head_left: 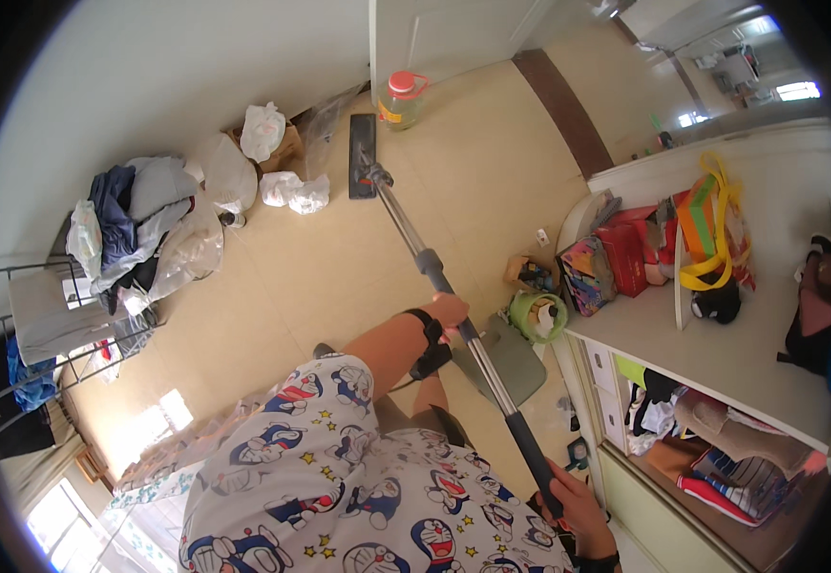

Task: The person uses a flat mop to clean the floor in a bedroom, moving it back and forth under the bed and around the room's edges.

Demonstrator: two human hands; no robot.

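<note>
A flat mop (pixel 363 158) with a dark rectangular head lies against the tiled floor near the far wall. Its long silver and grey handle slants down toward me. Around the grey grip at mid-handle, my left hand (pixel 449 310) is closed. Lower down, my right hand (pixel 578 506) wraps the dark grip near the handle's end. Just right of the mop head stands a clear plastic jug (pixel 400 113) with a red lid. White plastic bags (pixel 296 193) lie on the floor a little left of the head.
Bagged clothes (pixel 138 220) are heaped along the left wall beside a metal bed frame (pixel 24 406). A green bin (pixel 537 317) and a grey-green stool (pixel 506 361) stand right of the handle. Shelves (pixel 663 344) with bags and clothes line the right. A white door (pixel 453 38) is at the back.
</note>
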